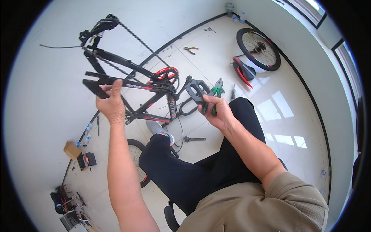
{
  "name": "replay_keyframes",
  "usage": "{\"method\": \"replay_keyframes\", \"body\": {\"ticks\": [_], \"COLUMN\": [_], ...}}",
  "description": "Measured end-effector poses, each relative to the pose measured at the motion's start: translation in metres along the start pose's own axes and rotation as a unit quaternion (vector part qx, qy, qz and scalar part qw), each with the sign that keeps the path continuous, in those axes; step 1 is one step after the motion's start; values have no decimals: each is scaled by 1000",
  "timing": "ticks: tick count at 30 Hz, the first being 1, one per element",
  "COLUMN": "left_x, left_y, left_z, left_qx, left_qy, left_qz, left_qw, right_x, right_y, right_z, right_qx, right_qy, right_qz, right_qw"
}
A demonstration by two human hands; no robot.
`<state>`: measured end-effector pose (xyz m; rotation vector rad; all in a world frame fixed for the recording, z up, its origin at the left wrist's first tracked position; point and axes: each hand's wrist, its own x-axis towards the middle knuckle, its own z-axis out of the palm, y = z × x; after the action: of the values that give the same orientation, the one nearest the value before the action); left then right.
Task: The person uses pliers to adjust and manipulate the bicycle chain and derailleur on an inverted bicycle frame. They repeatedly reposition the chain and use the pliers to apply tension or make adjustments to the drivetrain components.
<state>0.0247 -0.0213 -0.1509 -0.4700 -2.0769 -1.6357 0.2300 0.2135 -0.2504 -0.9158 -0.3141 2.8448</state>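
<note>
A black bicycle frame [145, 86] with red and white markings stands tilted in front of me, without wheels. My left hand [112, 106] is closed round one of its tubes near the forked end, thumb on top. A black chain [141, 40] runs from the rear derailleur [101, 26] to the red chainring [164, 73]. My right hand [218, 110] is closed on the handles of green-and-black pliers [217, 91], jaws pointing up. Right beside these fingers is a black pedal [192, 91] on the crank; whether the thumb touches it, I cannot tell.
An adjustable wrench [195, 139], a screwdriver [233, 92] and yellow-handled pliers [191, 49] lie on the floor. A wheel [258, 50] and a saddle [243, 71] are at the far right. Another wheel [136, 154] is by my knee. A cardboard box [72, 150] sits left.
</note>
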Motion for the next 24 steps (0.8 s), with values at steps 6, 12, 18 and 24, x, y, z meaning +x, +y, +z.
{"method": "replay_keyframes", "body": {"ticks": [6, 12, 18, 24], "left_x": [-3, -3, 0, -1], "left_y": [8, 4, 0, -5], "left_z": [4, 5, 5, 4], "left_qx": [27, -8, -15, -14], "left_qy": [-14, -1, 0, 1], "left_qz": [34, 12, 25, 24], "left_qw": [999, 1000, 1000, 1000], "right_x": [-8, 2, 7, 12], "right_y": [33, 75, 121, 151], "right_z": [24, 32, 37, 27], "right_qx": [18, -8, -102, -141], "right_qy": [-22, -61, -72, -48], "right_qz": [97, 145, 206, 227], "right_qw": [995, 987, 971, 962]}}
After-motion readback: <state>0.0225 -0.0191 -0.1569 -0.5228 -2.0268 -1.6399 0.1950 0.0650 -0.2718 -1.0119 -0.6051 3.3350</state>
